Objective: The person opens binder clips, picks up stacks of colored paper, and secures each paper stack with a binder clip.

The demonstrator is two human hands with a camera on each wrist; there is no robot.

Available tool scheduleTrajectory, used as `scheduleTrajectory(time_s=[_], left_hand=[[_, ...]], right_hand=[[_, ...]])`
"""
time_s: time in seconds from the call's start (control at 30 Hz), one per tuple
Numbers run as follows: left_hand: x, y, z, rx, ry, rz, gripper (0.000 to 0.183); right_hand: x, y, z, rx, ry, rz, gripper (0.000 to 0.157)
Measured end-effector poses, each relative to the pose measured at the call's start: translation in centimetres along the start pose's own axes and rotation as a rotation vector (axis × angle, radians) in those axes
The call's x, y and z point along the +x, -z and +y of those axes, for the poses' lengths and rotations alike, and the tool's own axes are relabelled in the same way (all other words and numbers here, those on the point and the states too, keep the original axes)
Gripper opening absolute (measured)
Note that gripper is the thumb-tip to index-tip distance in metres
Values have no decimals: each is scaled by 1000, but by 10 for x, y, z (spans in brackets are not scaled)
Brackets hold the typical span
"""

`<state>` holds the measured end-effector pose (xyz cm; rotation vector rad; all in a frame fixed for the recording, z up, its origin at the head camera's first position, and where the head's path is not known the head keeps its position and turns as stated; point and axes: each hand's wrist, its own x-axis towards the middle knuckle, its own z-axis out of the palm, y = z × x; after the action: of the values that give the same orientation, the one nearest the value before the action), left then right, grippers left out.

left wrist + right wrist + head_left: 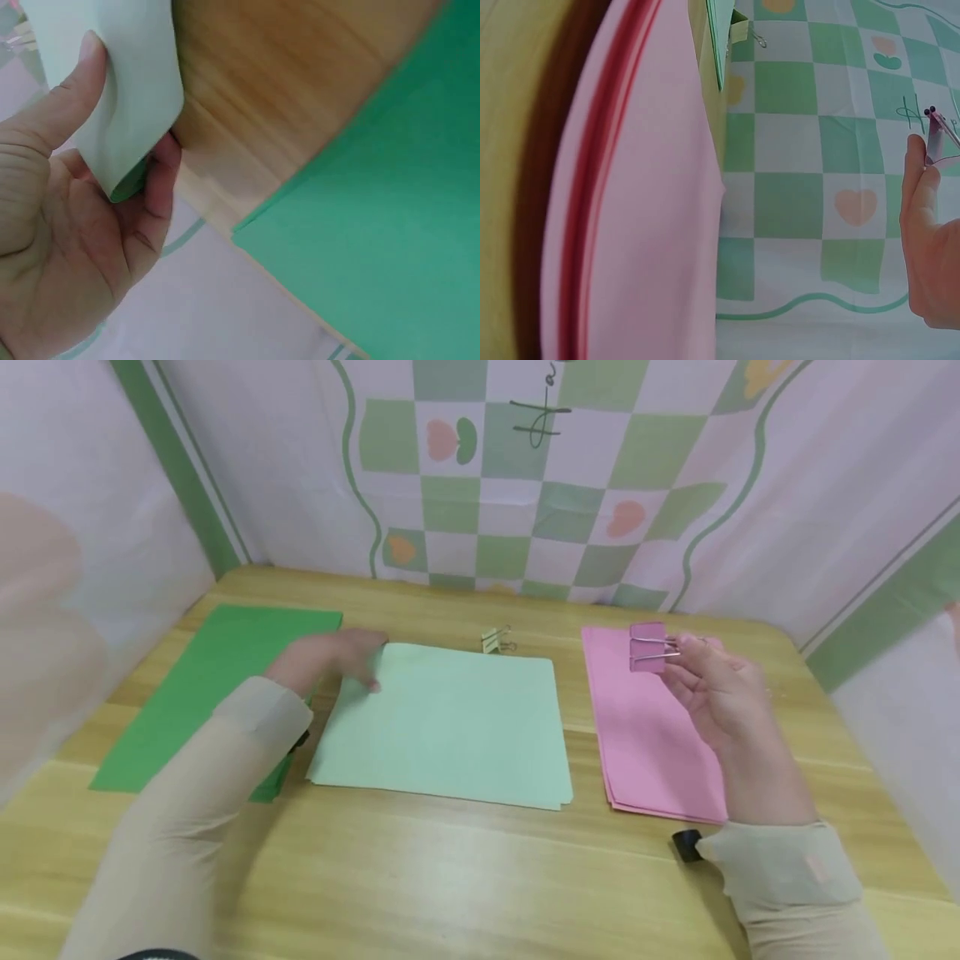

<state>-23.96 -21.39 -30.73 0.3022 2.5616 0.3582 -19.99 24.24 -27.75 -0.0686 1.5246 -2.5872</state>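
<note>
My left hand (330, 658) pinches the back left corner of a stack of pale green paper (450, 727) lying mid-table. In the left wrist view, the thumb lies on top of the paper (142, 67) and the fingers are under the curling corner. Above a stack of pink paper (645, 743), my right hand (723, 693) holds a pink binder clip (647, 658) by its wire handles. That clip (934, 139) also shows at the right edge of the right wrist view, between the fingertips.
A pale yellow binder clip (491, 641) stands behind the pale green paper. Dark green paper (240, 652) is stacked on the left of the wooden table (420, 868). A patterned cloth (517, 510) hangs along the table's back edge.
</note>
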Motion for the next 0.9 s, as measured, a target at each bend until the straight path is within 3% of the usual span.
scheduleTrajectory(time_s=[0.23,0.4,0.6,0.9], left_hand=[[3,-1,-1,-30,-4,6,92],[2,-2,-11,-76,-19,72,79],[-9,-2,-23,-135,-40,118,69],[-26,4,-19,-160,-99,169,65]], right_hand=[[-1,4,3,-14,-7,12,16],[0,6,0,-22,-25,24,14],[0,4,0,-2,-41,30,13],[-1,2,1,-9,-45,28,13]])
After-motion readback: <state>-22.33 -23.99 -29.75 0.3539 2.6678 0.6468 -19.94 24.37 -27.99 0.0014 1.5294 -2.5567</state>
